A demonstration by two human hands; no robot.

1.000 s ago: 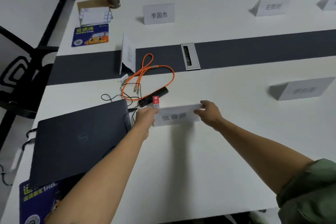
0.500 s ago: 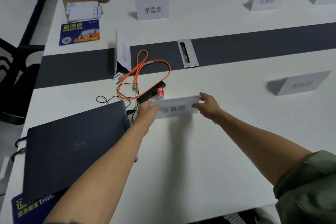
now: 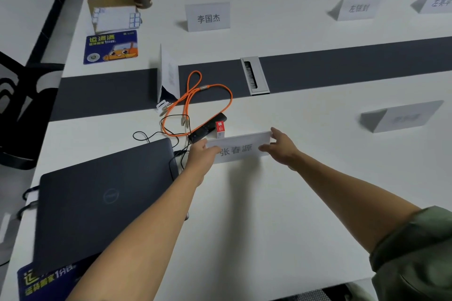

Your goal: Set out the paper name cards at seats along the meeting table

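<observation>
The name card sits on the near half of the white table, just right of the closed laptop and just in front of a small red box. It is held at both ends. The left hand pinches its left end and the right hand pinches its right, fingers over the top edge and thumb on the printed face. It looks like plain folded paper, so I'd judge it very light, easy to crease, and likely to tip or slide at a nudge. The short ends seem the sensible place to hold it, with a gentle touch that leaves the fold open. From here I cannot see its back panel, nor say whether its lower edge is fully down on the table. The left fingers cover part of the first character. The card further right is too blurred to read, the one on the dark strip stands edge-on, and the far right card is cut off.
</observation>
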